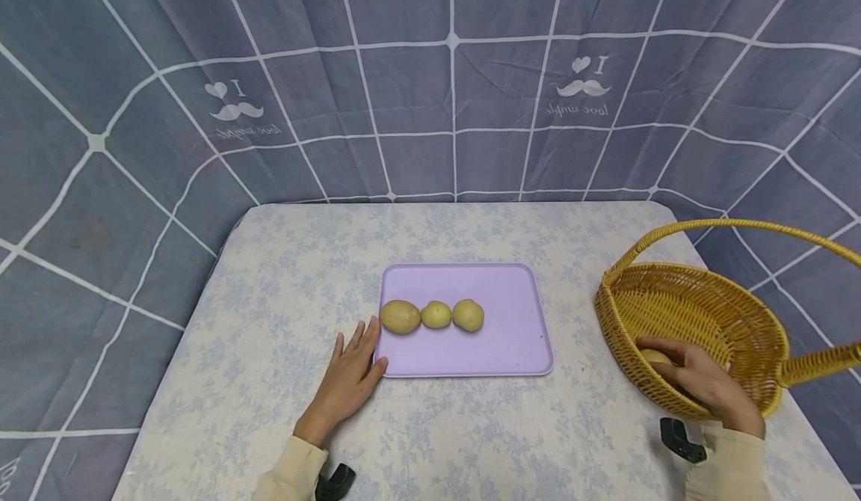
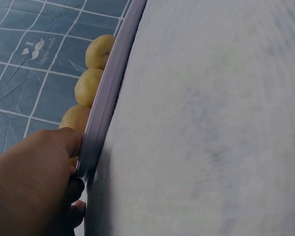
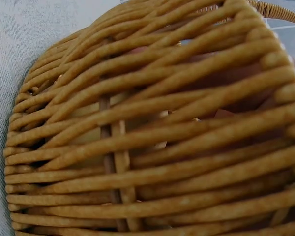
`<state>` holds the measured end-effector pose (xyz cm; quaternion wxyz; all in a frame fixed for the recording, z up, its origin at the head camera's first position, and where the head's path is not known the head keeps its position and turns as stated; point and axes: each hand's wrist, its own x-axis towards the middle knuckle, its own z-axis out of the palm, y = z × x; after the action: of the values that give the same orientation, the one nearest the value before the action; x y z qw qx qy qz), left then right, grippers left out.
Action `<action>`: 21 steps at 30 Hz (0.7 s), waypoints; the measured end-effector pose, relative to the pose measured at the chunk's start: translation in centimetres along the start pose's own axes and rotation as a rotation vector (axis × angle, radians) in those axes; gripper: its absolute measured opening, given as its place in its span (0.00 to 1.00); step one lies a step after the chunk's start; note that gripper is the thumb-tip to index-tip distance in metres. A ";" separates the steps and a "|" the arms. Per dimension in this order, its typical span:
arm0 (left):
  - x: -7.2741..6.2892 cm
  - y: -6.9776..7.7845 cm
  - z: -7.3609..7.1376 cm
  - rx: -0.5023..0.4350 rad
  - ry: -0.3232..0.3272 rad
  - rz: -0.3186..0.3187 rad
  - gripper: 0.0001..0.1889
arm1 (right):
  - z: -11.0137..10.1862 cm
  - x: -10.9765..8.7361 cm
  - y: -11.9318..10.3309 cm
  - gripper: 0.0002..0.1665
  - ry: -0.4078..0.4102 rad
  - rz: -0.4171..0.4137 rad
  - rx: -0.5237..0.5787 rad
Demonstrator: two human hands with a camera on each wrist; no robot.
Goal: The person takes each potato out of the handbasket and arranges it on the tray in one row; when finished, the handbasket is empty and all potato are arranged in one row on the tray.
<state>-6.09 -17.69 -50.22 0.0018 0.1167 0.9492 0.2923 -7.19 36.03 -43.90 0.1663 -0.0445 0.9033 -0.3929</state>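
Three potatoes [image 1: 436, 315] lie in a row, side by side, on the left half of a lilac tray [image 1: 464, 357]. At the tray's left edge rests my left hand [image 1: 347, 375], fingers extended over the cloth and thumb [image 2: 73, 140] right at the rim. My right hand [image 1: 699, 376] reaches down inside a yellow wicker basket [image 1: 760, 321], its fingers curled round another potato [image 1: 654, 356]. The basket's woven side fills most of the right wrist view and hides much of that hand and its potato.
A pale floral cloth [image 1: 303, 262] covers the table. The basket's tall arched handle [image 1: 740, 223] rises over its opening at the right. Behind the table hangs a grey-blue curtain [image 1: 417, 90] with white lines.
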 end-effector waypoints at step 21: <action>-0.1 -0.2 0.3 0.000 0.033 0.022 0.35 | -0.1 -0.2 -0.7 0.32 0.236 0.003 0.007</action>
<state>-6.04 -17.75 -50.57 -0.0172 0.1222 0.9478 0.2941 -7.08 35.65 -43.34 0.0596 0.0042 0.9153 -0.3984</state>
